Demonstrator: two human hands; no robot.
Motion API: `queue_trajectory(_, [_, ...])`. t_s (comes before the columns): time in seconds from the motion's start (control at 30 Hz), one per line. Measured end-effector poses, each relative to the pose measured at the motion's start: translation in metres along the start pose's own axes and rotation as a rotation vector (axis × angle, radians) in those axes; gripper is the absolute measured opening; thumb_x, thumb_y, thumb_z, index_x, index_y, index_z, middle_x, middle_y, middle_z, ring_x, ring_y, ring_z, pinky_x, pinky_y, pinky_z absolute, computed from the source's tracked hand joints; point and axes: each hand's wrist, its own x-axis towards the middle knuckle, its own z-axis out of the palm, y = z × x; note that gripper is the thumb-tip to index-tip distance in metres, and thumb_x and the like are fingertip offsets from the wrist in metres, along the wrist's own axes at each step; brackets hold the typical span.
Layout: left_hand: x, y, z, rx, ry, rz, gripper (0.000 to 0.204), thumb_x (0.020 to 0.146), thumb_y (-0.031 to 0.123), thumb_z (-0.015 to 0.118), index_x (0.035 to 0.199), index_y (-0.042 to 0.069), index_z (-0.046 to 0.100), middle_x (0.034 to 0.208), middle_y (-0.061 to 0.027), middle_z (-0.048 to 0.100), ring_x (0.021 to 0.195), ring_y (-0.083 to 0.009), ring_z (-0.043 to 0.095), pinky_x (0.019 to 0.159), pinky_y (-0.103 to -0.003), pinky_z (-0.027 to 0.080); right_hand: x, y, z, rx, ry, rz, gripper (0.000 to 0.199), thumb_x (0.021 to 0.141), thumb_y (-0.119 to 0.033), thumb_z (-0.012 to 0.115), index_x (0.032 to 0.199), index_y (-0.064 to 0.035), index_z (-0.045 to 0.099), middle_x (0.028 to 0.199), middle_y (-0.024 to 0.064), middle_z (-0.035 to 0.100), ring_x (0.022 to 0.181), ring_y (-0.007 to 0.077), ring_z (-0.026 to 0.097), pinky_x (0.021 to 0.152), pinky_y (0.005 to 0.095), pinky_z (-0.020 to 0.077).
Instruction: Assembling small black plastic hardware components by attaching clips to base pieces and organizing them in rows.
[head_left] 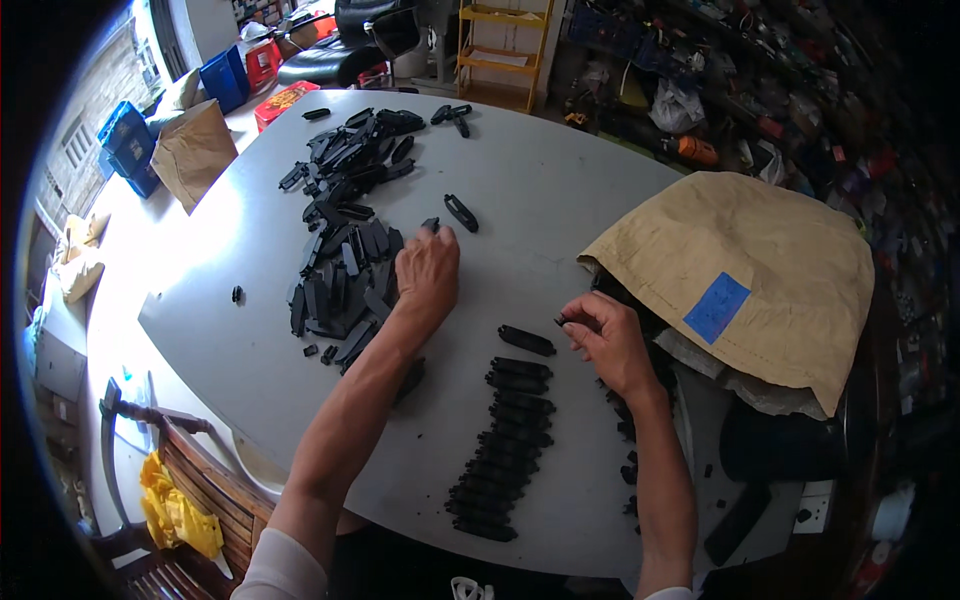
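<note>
My left hand (428,268) reaches over the pile, its fingertips closed around a black plastic part (431,224) that they mostly cover. Just beyond it lies a single long black part (461,213). Between finger and thumb, my right hand (606,338) pinches a small black piece (561,321). Left of that hand, one elongated black part (527,340) lies apart at the head of a neat column of similar black parts (497,455) running toward me. A loose heap of black parts (340,270) spreads along the table's left side under and beyond my left forearm.
A brown paper sack (790,260) with a blue patch lies at the table's right, near my right hand. Small black bits (628,470) lie beside my right forearm. A wooden chair (205,480) with a yellow bag stands at the lower left. Cluttered shelves (780,90) line the back right.
</note>
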Motion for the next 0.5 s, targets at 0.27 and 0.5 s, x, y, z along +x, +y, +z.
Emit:
queue_trajectory(0.27, [0.009, -0.005, 0.003, -0.547, -0.007, 0.243, 0.018, 0.074, -0.002, 0.060, 0.091, 0.004, 0.060, 0.093, -0.0163, 0.060, 0.084, -0.0359, 0.061, 0.074, -0.044, 0.048, 0.003, 0.000, 0.001, 0.064, 0.014, 0.050, 0.007, 0.084, -0.003, 0.062, 0.090, 0.0006, 0.061, 0.081, 0.0038, 0.062, 0.061, 0.0084, 0.058, 0.052, 0.0225, 0.0465])
queue_trajectory(0.5, [0.018, -0.028, -0.004, -0.439, 0.041, 0.103, 0.019, 0.075, -0.003, 0.060, 0.092, 0.006, 0.065, 0.092, -0.0153, 0.060, 0.088, -0.0351, 0.060, 0.076, -0.041, 0.048, 0.002, 0.004, -0.006, 0.036, -0.005, 0.037, 0.008, 0.084, -0.002, 0.062, 0.092, 0.0010, 0.062, 0.079, 0.0036, 0.061, 0.062, 0.0082, 0.058, 0.051, 0.0222, 0.0469])
